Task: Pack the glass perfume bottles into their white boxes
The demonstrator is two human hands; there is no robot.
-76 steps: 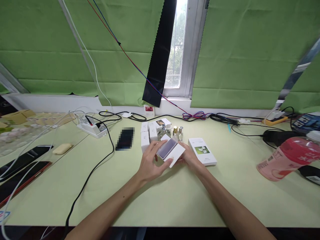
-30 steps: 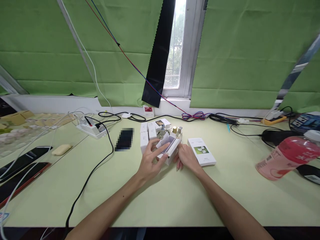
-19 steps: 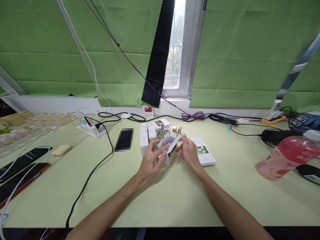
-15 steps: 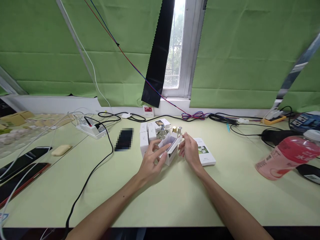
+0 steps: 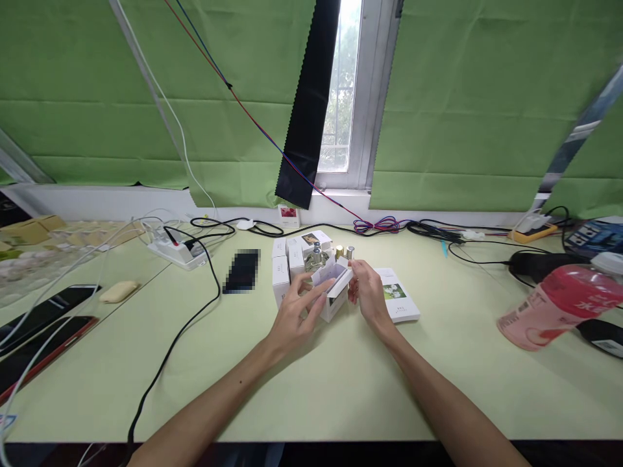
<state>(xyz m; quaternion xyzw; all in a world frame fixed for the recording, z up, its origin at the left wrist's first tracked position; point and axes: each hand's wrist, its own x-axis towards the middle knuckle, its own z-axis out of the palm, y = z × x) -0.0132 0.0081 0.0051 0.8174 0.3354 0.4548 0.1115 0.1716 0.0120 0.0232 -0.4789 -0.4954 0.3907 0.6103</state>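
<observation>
A small white cardboard box, its top open and flaps raised, stands tilted between my hands in the middle of the table. My left hand grips its left side, thumb and fingers at the opening. At the box's right upper edge, my right hand pinches the rim with bent fingers. Just behind are a clear glass bottle with a silver cap, a gold cap and another silver cap. More white boxes stand to the left. A flat white box with a flower picture lies beside my right hand.
A pink drink bottle stands at the right. Black cables run along the back, and one crosses the table's left part. Phones, a cream-coloured case and a power strip lie at the left.
My right hand has moved slightly left and now touches the box's right rim. My left hand keeps its hold, and the opening's flaps have shifted a little.
</observation>
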